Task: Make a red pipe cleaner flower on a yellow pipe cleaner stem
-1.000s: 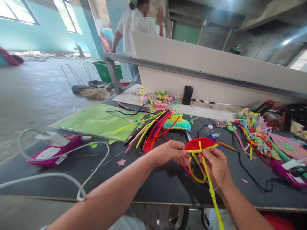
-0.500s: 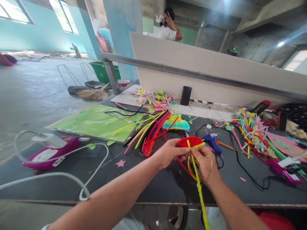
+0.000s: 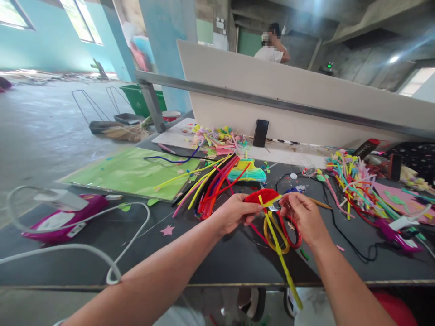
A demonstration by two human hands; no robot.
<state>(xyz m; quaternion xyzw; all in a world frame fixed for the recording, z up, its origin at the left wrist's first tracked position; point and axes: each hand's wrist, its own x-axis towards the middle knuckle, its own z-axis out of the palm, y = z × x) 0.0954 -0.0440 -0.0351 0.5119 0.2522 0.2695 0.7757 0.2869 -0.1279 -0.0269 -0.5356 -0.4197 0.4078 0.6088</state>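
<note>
My left hand (image 3: 239, 211) is closed, pinching a red fuzzy petal-shaped piece (image 3: 261, 196) where a yellow pipe cleaner (image 3: 279, 253) crosses it. The long twisted yellow stem hangs down past the table edge. A short yellow end runs along the red piece to the fingertips of my right hand (image 3: 302, 215), which are pinched together at its tip. Scissors with red and yellow handles (image 3: 296, 234) lie on the table just below both hands. A bundle of colourful pipe cleaners (image 3: 212, 192) lies beyond my left hand, beside a yellow and turquoise bundle (image 3: 247, 172).
A green sheet (image 3: 125, 174) and a purple power strip (image 3: 64, 222) with a white cable lie at left. Pipe-cleaner pieces (image 3: 353, 181) pile up at right near another purple strip (image 3: 397, 235). A phone (image 3: 260, 133) leans against the white board (image 3: 299, 95); behind it is a person (image 3: 272, 52).
My right hand has moved right, away from my left hand, uncovering the scissor handles. My left hand still holds the red piece. The view has shifted slightly.
</note>
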